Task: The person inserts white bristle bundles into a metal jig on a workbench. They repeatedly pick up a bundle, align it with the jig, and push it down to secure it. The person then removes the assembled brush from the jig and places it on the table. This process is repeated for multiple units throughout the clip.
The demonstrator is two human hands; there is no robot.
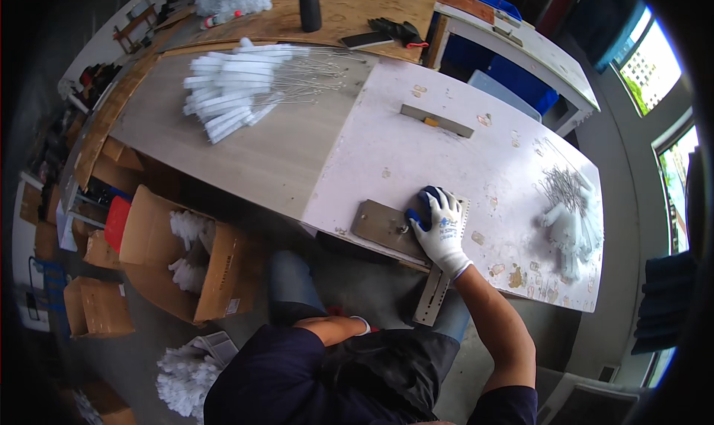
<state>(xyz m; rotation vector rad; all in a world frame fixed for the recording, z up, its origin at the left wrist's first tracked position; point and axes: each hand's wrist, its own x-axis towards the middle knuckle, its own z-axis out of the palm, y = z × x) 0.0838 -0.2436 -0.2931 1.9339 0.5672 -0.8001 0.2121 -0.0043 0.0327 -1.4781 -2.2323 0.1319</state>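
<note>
My right hand [442, 228], in a white glove with blue palm and fingertips, rests over the near part of the table. Its fingers curl down beside a flat grey metal plate [379, 223], with the thumb near a small metal fitting on the plate. Whatever lies beneath the fingers is hidden. A perforated metal strip [466, 232] shows to the right of this hand, and a perforated bar [431, 298] juts past the table edge toward my lap. Down by my legs, only the white glove cuff of my left hand [363, 324] shows; its fingers are out of sight.
White fluffy brushes on wire stems [234, 87] lie at the far left of the table [357, 157]; more brushes [573, 228] lie at the right. A metal bar [436, 121] sits farther back. Cardboard boxes [167, 265] stand at lower left, near a white fluffy pile [186, 380].
</note>
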